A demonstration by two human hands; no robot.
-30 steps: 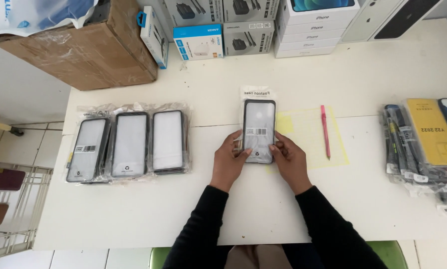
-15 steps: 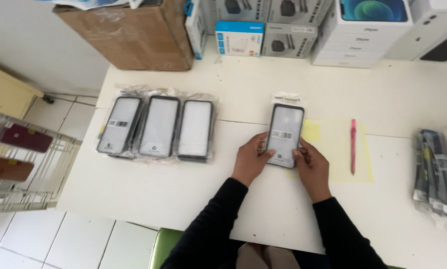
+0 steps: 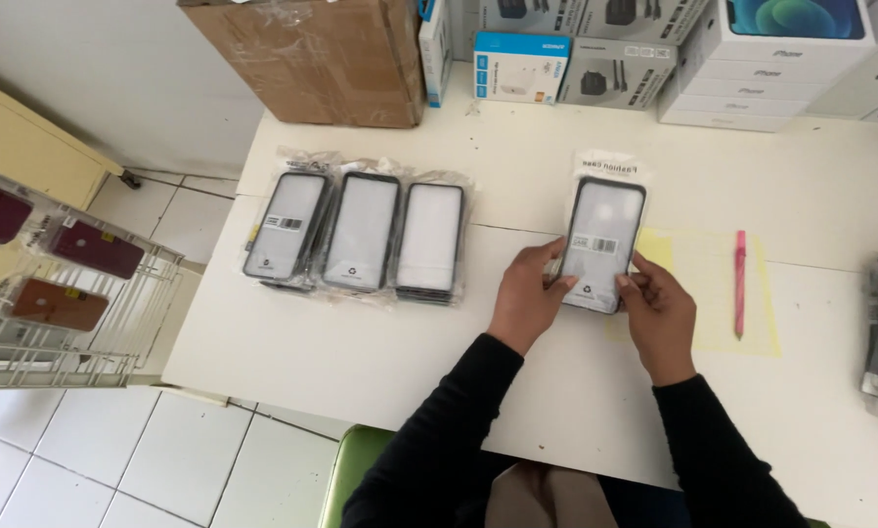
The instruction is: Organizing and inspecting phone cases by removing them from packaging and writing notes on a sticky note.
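Right of the three bagged cases (image 3: pixel 361 240), both hands' fingers (image 3: pixel 556 279) pinch a bagged phone case (image 3: pixel 603 244) (barcode label up), apparently checking it over the desk (image 3: pixel 811 196).

Clear-bagged phone case (image 3: pixel 602 244) mid-table, three bagged cases (image 3: pixel 361 235) left, boxes (image 3: pixel 595 68) behind

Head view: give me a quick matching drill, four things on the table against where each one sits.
Things:
1. bagged phone case
2. pink pen
3. cardboard box
4. three bagged cases

Places:
A. far left corner of the table
B. on the yellow paper
C. between both hands
D. side by side, left of the hands

Pairs: 1-C, 2-B, 3-A, 4-D
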